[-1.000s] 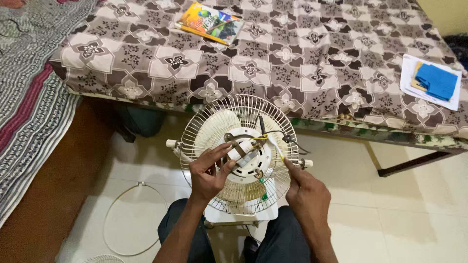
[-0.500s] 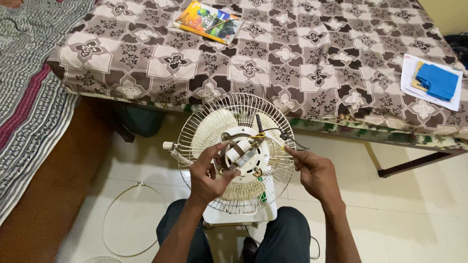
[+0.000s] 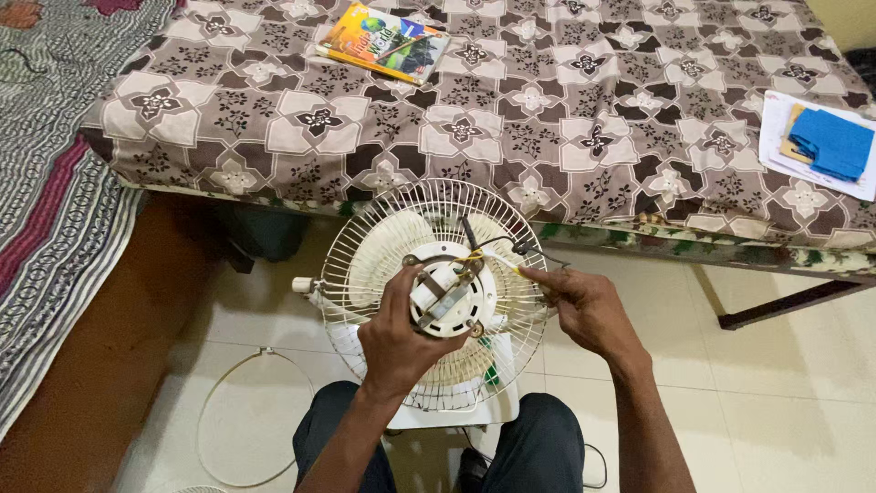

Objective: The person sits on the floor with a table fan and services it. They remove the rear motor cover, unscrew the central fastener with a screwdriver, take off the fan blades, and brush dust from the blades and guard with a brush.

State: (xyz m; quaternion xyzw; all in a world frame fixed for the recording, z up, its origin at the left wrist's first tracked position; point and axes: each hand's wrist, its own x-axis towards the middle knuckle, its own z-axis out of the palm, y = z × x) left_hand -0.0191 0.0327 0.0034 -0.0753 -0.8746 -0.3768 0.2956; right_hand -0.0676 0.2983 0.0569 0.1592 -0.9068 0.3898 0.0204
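The left hand (image 3: 401,342) clamps the round white fan motor housing (image 3: 449,297) inside the cream wire fan guard (image 3: 365,246) propped over the lap, while the right hand (image 3: 589,310) pinches thin yellow wires (image 3: 493,258), which a sharp tug could snap.

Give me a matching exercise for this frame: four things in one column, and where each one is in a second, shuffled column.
Things:
1. book
2. blue cloth
3. wire ring
4. fan motor

Places:
A. on the floor, left of the person's knees
B. in the middle of the grille, under the left hand
C. on the bedspread, near its far edge
D. on white papers at the right edge of the bed

Pairs: 1-C, 2-D, 3-A, 4-B
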